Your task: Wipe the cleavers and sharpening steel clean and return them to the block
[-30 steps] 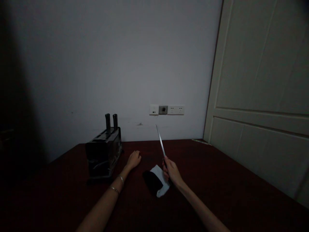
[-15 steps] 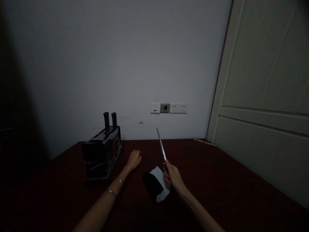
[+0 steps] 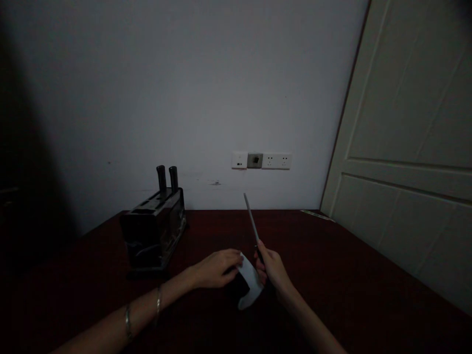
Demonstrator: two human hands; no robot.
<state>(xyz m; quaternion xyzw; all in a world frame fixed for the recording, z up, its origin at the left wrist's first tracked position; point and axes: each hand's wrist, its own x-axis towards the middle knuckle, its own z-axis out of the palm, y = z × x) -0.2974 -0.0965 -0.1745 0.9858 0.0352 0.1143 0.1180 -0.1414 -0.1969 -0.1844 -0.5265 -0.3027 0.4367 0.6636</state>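
Note:
My right hand (image 3: 272,268) is closed round the handle of a knife (image 3: 251,219) whose thin blade points up and away from me. My left hand (image 3: 217,267) lies on a black and white cloth (image 3: 248,286) on the dark red table (image 3: 342,275), fingers curled over its near-left part. The cloth sits between my two hands. A dark knife block (image 3: 153,231) stands to the left with two knife handles (image 3: 166,178) sticking up from it.
A white wall with a row of sockets (image 3: 261,160) rises behind the table. A pale panelled door (image 3: 409,147) stands to the right. The left side of the room is in deep shadow.
My left hand has moved right from the bare table onto the cloth. The right hand and knife have shifted slightly right with the camera.

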